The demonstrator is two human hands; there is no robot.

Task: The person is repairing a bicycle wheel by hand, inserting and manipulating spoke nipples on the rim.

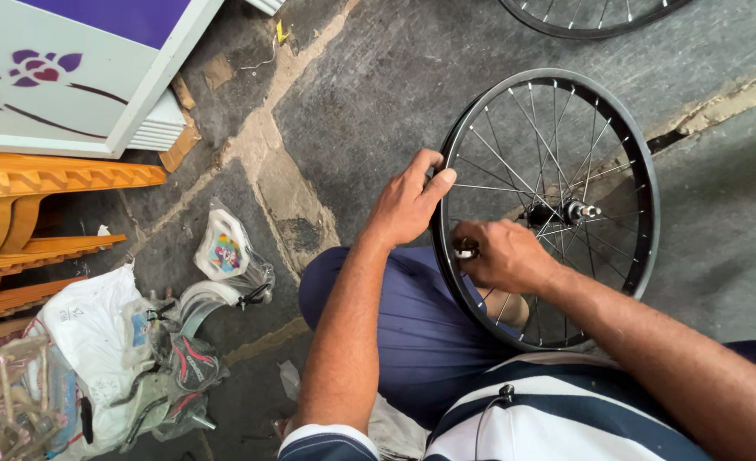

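A black spoked bicycle wheel (625, 137) stands upright between my knees, its hub and axle (578, 210) near the middle. My left hand (405, 205) grips the rim at its left side, thumb over the edge. My right hand (502, 254) is closed around a small metal tool (464, 253) held against the spokes just inside the rim. My blue-trousered left leg (395, 324) lies under both arms.
Plastic bags with bike parts and a curved mudguard (203, 300) lie on the stone floor at lower left. Orange wooden furniture (28, 183) and a white painted panel (62, 77) stand at left. Another wheel's rim (583, 21) shows at the top edge.
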